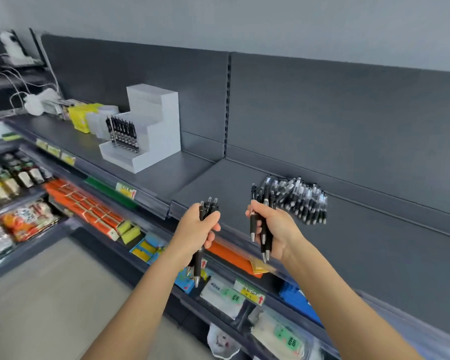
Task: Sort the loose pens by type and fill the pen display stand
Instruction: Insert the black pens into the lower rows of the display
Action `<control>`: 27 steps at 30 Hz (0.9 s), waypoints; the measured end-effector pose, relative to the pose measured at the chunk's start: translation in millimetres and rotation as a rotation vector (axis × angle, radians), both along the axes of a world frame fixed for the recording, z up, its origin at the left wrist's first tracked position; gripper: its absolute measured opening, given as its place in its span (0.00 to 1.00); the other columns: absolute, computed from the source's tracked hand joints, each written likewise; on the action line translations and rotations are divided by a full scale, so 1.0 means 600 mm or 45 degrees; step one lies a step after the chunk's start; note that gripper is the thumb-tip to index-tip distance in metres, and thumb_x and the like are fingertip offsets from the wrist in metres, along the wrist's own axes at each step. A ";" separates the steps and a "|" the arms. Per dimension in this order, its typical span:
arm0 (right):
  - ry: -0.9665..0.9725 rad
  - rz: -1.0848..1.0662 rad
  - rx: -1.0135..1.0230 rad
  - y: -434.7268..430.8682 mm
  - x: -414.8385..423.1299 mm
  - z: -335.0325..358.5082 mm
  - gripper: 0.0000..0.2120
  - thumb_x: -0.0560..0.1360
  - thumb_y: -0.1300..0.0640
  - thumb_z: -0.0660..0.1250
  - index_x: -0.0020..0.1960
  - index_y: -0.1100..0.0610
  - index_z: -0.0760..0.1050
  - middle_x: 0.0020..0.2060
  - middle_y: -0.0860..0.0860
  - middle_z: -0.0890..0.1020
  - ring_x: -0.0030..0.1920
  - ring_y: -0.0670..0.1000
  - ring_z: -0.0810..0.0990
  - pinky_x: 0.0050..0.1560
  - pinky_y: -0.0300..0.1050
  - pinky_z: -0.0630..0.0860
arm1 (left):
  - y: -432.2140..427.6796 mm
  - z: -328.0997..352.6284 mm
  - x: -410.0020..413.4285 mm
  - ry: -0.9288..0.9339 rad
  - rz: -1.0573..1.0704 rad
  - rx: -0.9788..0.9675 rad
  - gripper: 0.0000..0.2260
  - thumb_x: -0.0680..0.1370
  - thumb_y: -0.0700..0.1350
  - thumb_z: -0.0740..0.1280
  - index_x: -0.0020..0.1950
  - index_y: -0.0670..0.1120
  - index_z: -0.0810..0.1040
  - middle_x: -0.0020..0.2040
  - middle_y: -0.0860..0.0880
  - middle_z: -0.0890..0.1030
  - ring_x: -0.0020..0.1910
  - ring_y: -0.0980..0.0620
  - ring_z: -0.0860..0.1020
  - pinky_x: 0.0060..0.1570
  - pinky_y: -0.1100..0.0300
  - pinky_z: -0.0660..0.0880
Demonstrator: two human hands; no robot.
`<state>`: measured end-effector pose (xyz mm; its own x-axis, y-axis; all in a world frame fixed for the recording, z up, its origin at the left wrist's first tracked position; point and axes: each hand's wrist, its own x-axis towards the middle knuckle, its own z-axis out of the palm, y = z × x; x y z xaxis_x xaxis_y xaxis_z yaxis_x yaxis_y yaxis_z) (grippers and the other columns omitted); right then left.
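Observation:
My left hand [198, 228] grips a bunch of black pens [205, 209], tips pointing down, in front of the shelf edge. My right hand [276, 229] grips another bunch of black pens [264, 201], also tips down. Just behind and right of it, a loose pile of pens [303, 201] lies on the dark top shelf [218, 183]. The white stepped display stand [151, 141] stands further left on that shelf, with a row of black pens [122, 133] upright in its lowest tier. Its upper tiers hold nothing that I can see.
Yellow and clear packs [89, 118] sit left of the stand. Lower shelves carry orange packs [89, 211], blue items [296, 300], snacks and bottles [11, 178]. Price tags line the shelf edges. The shelf's back panel rises behind the pile.

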<state>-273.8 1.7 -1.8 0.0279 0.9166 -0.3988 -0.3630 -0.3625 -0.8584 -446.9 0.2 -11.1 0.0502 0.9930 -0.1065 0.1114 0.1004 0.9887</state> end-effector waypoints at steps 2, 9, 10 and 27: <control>-0.021 0.019 0.030 0.027 -0.040 0.005 0.06 0.75 0.57 0.68 0.48 0.60 0.76 0.34 0.51 0.81 0.24 0.45 0.65 0.21 0.36 0.64 | 0.019 -0.004 -0.039 -0.021 0.065 -0.005 0.05 0.80 0.41 0.63 0.50 0.41 0.70 0.37 0.46 0.76 0.26 0.54 0.69 0.24 0.62 0.66; 0.024 -0.021 0.128 0.167 -0.158 0.012 0.06 0.72 0.70 0.66 0.47 0.63 0.73 0.41 0.60 0.80 0.25 0.45 0.67 0.22 0.35 0.66 | 0.132 -0.015 -0.161 0.060 0.222 0.044 0.05 0.80 0.42 0.63 0.50 0.41 0.70 0.37 0.46 0.78 0.25 0.53 0.69 0.25 0.61 0.67; 0.008 -0.024 0.145 0.192 -0.176 0.011 0.06 0.72 0.70 0.66 0.47 0.63 0.73 0.41 0.60 0.80 0.26 0.45 0.67 0.22 0.35 0.66 | 0.156 -0.014 -0.177 0.083 0.243 0.058 0.05 0.80 0.42 0.63 0.50 0.41 0.70 0.37 0.46 0.78 0.25 0.53 0.69 0.25 0.61 0.67; -0.336 -0.161 0.405 0.490 -0.433 0.029 0.10 0.73 0.67 0.65 0.37 0.57 0.66 0.26 0.49 0.69 0.27 0.48 0.64 0.26 0.39 0.64 | 0.487 0.006 -0.420 0.230 0.235 0.205 0.06 0.81 0.45 0.62 0.53 0.43 0.70 0.36 0.48 0.78 0.24 0.53 0.69 0.26 0.61 0.68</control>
<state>-533.8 295.9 15.4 0.2108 0.9756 -0.0615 -0.1404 -0.0320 -0.9896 -698.7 292.1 -7.4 -0.1382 0.9884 0.0625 0.2813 -0.0214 0.9594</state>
